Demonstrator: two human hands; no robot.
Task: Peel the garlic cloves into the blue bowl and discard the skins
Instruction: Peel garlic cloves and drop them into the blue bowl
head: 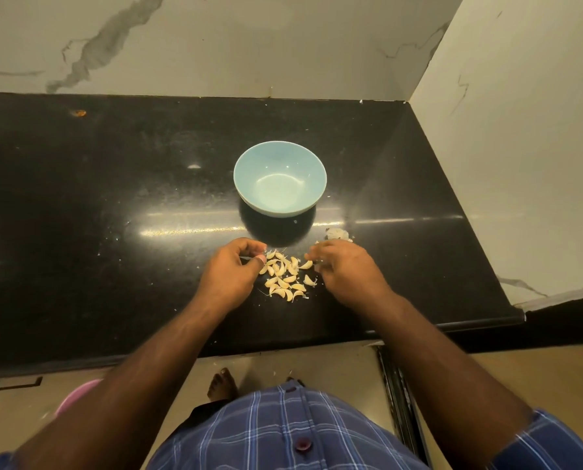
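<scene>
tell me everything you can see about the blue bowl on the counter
The blue bowl is round, pale blue inside and out, with a smooth glossy finish that looks like ceramic or melamine. It stands upright on the black countertop, past the pile of garlic cloves, and casts a dark shadow toward the person. Its inside looks empty: only light reflections show on the bottom. Nothing touches it except the counter; both hands are nearer the person, at the cloves. A small white scrap lies just by its base.

I wear a blue plaid shirt [283,432] with white and light-blue check lines, fastened by a dark maroon button [303,444]. Sleeves [551,446] are rolled (forearms bare). My feet [223,385] are bare.
</scene>
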